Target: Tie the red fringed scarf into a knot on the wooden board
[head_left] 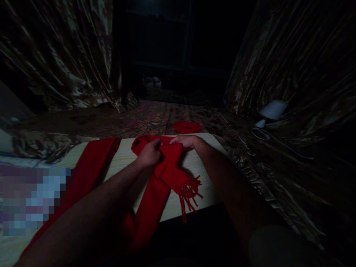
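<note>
A red scarf (171, 168) with a fringed end lies partly bunched over a pale wooden table. My left hand (151, 152) is closed on a fold of it near the table's far side. Close by on the right, my right hand (185, 141) pinches the same scarf, its fingertips partly tucked behind the cloth. The fringe (190, 191) hangs toward the near edge. One length of scarf runs down toward me, and another red stretch (98, 159) crosses the table on the left. How these lengths join is hidden by my left arm.
The table (205, 181) has a rounded far corner. Beyond it, a red knitted item (187, 127) rests on a patterned cover (150, 115). A small white lamp (274, 110) with its cord stands at right. Patterned curtains (75, 55) hang on both sides of a dark window.
</note>
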A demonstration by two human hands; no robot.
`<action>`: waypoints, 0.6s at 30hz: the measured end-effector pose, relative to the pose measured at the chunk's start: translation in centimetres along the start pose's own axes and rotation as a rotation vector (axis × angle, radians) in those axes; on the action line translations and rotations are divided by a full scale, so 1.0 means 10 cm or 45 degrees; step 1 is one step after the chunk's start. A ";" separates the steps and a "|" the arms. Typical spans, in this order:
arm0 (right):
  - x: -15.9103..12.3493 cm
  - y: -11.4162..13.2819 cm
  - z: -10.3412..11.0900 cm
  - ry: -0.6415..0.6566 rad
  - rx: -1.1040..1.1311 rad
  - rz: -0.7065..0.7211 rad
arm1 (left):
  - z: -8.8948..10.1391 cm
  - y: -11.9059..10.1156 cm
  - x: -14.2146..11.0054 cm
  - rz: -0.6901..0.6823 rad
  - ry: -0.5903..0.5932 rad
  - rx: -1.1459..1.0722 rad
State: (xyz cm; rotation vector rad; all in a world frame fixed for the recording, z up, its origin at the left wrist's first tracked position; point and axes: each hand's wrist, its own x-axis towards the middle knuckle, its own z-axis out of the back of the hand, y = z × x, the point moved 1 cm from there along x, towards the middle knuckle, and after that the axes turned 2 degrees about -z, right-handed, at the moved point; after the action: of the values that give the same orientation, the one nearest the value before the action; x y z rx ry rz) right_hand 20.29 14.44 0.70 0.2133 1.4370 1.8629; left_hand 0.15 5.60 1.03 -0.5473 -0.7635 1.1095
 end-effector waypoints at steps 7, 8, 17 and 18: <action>-0.05 0.09 -0.02 -0.011 -0.352 0.048 | -0.02 0.07 0.05 0.016 0.091 -0.079; -0.04 0.10 -0.02 -0.033 -0.430 0.040 | -0.02 0.08 0.06 0.020 0.117 -0.063; -0.29 0.28 -0.08 -0.419 -1.157 -0.020 | -0.01 -0.07 0.03 -0.035 0.571 0.595; -0.37 0.28 -0.08 -0.448 -1.122 0.007 | -0.02 -0.10 0.02 -0.056 0.565 0.642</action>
State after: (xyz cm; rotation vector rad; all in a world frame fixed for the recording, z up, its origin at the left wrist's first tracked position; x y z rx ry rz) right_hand 21.09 11.18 4.04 0.0934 0.3102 2.1461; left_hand 0.90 5.41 1.70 -0.3243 -0.0980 1.0396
